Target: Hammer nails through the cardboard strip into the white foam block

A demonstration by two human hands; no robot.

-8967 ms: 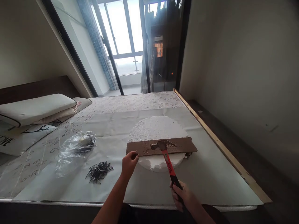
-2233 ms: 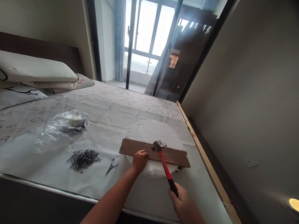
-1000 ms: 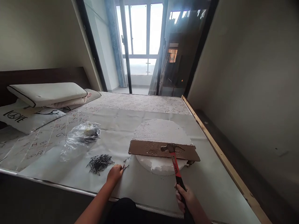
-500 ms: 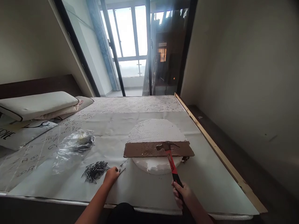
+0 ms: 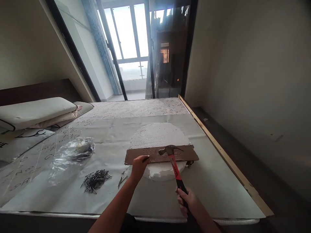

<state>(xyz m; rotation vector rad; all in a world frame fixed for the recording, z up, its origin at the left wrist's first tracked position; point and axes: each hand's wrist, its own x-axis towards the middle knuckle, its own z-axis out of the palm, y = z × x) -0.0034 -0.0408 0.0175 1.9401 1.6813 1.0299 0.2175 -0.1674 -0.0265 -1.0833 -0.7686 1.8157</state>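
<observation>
Head cam, fwd-down, close over bed (image 5: 73,194)

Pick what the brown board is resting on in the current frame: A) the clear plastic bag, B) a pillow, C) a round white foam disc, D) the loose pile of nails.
C: the brown board lies across the round white foam disc, whose edges show above and below it.

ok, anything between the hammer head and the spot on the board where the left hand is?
Nothing visible. The hammer, gripped by the right hand, has its head over the brown board, just right of the left hand at the board's near edge. Only bare, nail-dotted board lies between them. Loose nails lie off left.
</observation>
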